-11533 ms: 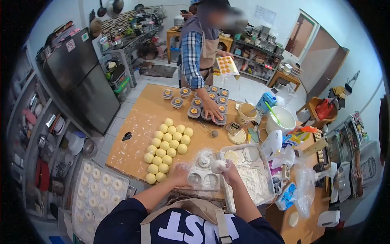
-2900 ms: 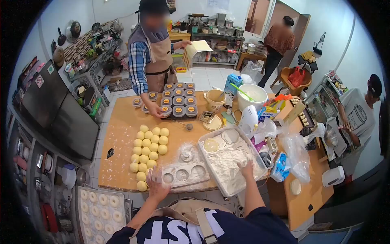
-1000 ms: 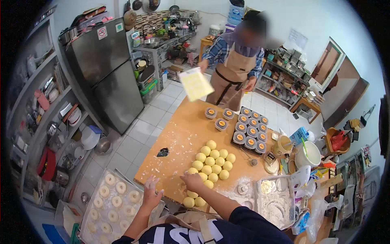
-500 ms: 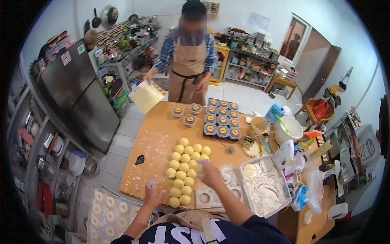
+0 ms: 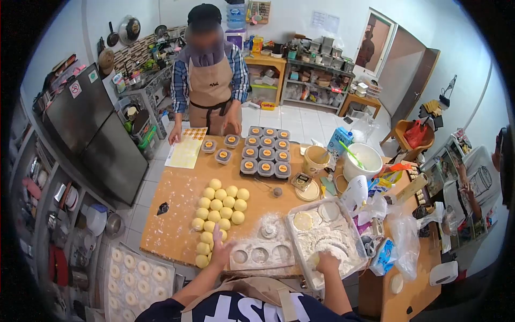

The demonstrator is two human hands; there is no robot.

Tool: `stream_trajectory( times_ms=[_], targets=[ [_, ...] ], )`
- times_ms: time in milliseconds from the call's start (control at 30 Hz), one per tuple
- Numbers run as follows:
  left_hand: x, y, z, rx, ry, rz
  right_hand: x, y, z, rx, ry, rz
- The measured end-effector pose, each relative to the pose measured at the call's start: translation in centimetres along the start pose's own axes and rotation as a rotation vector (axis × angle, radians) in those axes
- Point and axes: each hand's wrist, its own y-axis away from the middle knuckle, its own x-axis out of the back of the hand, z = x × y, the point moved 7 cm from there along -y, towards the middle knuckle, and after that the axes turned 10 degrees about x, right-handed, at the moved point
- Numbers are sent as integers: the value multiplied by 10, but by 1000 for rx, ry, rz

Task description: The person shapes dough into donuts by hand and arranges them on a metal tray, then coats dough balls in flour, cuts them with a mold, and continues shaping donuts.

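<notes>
My right hand is down in the near part of the flour tray, its fingers low against the flour; a pale yellow bit shows beside them, but I cannot tell whether I am gripping it. My left hand is well to the left of the flour tray, holding nothing, fingers spread, right beside the near end of the yellow dough balls. Those balls sit in a close cluster on the wooden table, left of the flour tray. Between my left hand and the flour tray lies a floured slab with three round wells. In the flour tray's far left corner rests a yellow round. Beyond the flour tray, to the left, stand rows of labelled tubs; farther left, a co-worker in plaid sleeves touches a sheet of stickers. Far left of the flour tray, ring-shaped doughs lie on a baking tray.
</notes>
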Motion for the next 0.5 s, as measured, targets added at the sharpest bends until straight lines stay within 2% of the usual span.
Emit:
stream_trajectory(
  times_ms=[33,133,233,267,367,467,500],
  targets=[
    [-4,2,-11,117,240,-21,8,8,-7,17,64,-17],
    [-15,-5,-62,437,875,-90,-8,-14,-26,359,165,85],
    [-30,16,-46,473,1064,-95,-39,-46,-35,618,123,74],
    [-35,23,-42,472,1081,-75,-46,-52,-33,611,110,-32],
    [-42,37,-40,475,1136,-16,-28,-37,-39,723,113,157],
    [-39,44,-50,503,1199,27,-45,-59,-34,696,63,59],
    [-40,46,-51,503,1228,44,-45,-66,-31,737,9,132]
  ],
)
